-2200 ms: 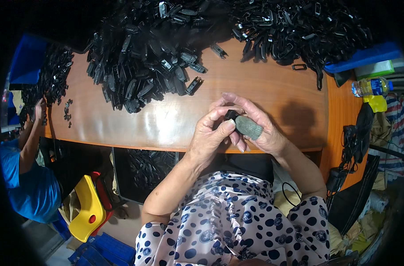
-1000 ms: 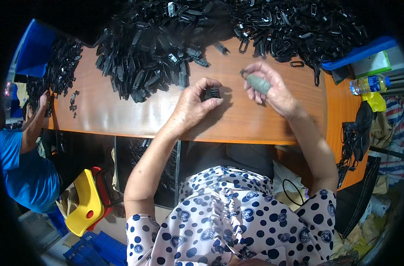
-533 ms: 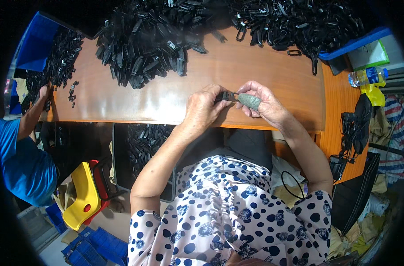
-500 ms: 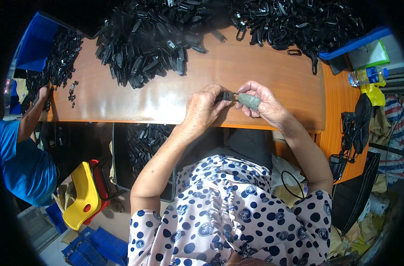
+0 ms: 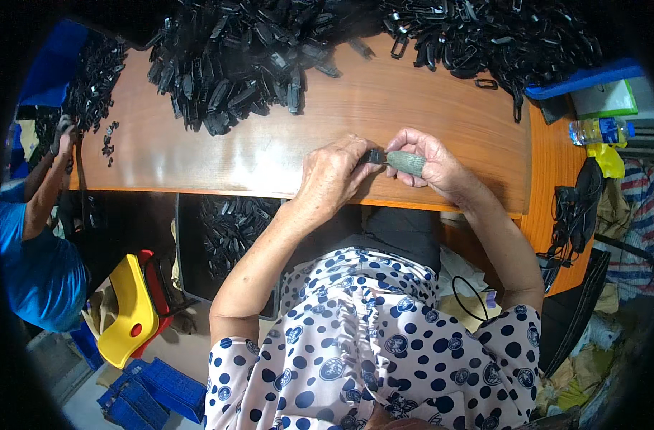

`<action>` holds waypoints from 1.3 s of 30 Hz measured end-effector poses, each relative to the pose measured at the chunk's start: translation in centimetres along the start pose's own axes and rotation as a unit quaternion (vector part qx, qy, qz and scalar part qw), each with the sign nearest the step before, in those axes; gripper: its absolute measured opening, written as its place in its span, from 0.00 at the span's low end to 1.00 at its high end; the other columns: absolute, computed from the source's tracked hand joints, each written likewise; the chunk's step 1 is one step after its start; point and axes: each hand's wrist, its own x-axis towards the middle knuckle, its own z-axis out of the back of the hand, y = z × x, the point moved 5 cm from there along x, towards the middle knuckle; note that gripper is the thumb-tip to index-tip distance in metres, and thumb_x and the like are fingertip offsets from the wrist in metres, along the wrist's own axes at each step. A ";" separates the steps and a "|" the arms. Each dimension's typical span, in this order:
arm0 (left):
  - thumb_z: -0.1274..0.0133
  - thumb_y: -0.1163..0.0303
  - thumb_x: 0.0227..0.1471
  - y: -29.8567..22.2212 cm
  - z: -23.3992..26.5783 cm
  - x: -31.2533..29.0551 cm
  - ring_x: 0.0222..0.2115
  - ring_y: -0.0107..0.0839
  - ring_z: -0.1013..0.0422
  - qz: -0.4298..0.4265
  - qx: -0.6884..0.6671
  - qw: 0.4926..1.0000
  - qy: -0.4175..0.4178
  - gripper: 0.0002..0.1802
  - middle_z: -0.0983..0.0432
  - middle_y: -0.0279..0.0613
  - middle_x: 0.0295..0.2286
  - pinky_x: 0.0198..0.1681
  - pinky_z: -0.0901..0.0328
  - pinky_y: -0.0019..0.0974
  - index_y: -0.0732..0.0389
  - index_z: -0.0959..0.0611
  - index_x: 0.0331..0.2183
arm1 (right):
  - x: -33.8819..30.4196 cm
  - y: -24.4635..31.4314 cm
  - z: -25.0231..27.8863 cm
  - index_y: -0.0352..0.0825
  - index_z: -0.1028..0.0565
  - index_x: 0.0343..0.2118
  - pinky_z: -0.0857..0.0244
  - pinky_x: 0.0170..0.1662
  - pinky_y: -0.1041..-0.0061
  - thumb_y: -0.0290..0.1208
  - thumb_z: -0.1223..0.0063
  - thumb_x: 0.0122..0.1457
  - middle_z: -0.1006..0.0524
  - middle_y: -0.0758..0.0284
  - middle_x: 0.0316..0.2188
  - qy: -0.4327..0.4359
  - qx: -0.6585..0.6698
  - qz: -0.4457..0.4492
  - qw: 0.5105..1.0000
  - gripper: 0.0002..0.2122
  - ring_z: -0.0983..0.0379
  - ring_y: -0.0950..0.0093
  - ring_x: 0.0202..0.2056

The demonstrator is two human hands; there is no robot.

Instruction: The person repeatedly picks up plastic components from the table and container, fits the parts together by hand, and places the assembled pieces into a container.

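Compared with a second ago, when the hands were apart and reaching toward the far heaps, both hands are now sitting together again at the near edge of the bench (image 5: 198, 165), much as they were half a second ago. The left hand (image 5: 332, 174) is pinching a small black plastic piece (image 5: 373, 155) between narrowly closed fingers (image 5: 356, 152). The right hand (image 5: 433, 159) is wrapping its fingers around a grey-green cylindrical tool (image 5: 407, 163), whose tip is touching the black piece. The piece is lying just above the wooden surface, between the two hands, near the middle of the bench's near edge.

A large heap of black plastic parts (image 5: 234, 64) is covering the far left of the bench, and a second heap of black loops (image 5: 485, 36) is spreading across the far right.

At the far right, a flat blue tray (image 5: 585, 77) is lying beside a white and green box (image 5: 605, 100). Just nearer, a clear plastic bottle with a blue label (image 5: 598, 130) is lying on its side, with a yellow bag (image 5: 607, 159) next to it. On the floor at the near left, a yellow plastic stool (image 5: 130, 312) is standing by blue crates (image 5: 158, 387). At the far left, another person in a blue shirt (image 5: 33, 265) is working with one hand (image 5: 65, 136) raised at a smaller pile of black parts (image 5: 90, 86).
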 end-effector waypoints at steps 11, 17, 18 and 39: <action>0.42 0.70 0.44 0.2 0.3 0.0 0.30 0.44 0.27 -0.009 -0.033 0.999 -0.001 0.09 0.26 0.45 0.27 0.31 0.32 0.41 0.61 0.21 0.30 | 0.7 0.2 0.2 0.36 0.31 0.38 0.46 0.21 0.91 0.20 0.54 0.53 0.25 0.68 0.27 -0.032 -0.054 -0.042 0.997 0.09 0.36 0.88 0.23; 0.40 0.69 0.44 0.4 0.4 0.0 0.30 0.42 0.25 -0.005 -0.009 1.000 0.003 0.12 0.24 0.43 0.30 0.32 0.30 0.37 0.62 0.21 0.34 | 0.6 0.9 -0.2 0.37 0.31 0.35 0.53 0.17 0.89 0.19 0.54 0.57 0.26 0.71 0.24 -0.058 -0.077 -0.063 0.993 0.06 0.39 0.89 0.18; 0.40 0.69 0.44 0.5 0.3 0.0 0.30 0.42 0.25 -0.001 -0.007 1.000 0.000 0.12 0.24 0.43 0.30 0.32 0.30 0.37 0.62 0.21 0.34 | 0.7 1.0 -0.1 0.37 0.30 0.35 0.50 0.19 0.89 0.24 0.50 0.57 0.26 0.72 0.24 -0.053 -0.076 -0.064 0.994 0.04 0.39 0.89 0.19; 0.40 0.60 0.43 -1.7 1.0 -8.6 0.29 0.45 0.28 0.058 -0.164 0.983 -0.062 0.15 0.26 0.42 0.28 0.32 0.35 0.43 0.61 0.19 0.29 | -3.8 -2.1 -6.0 0.37 0.32 0.33 0.42 0.17 0.89 0.32 0.50 0.59 0.28 0.68 0.22 0.007 -0.060 -0.207 0.977 0.06 0.32 0.84 0.19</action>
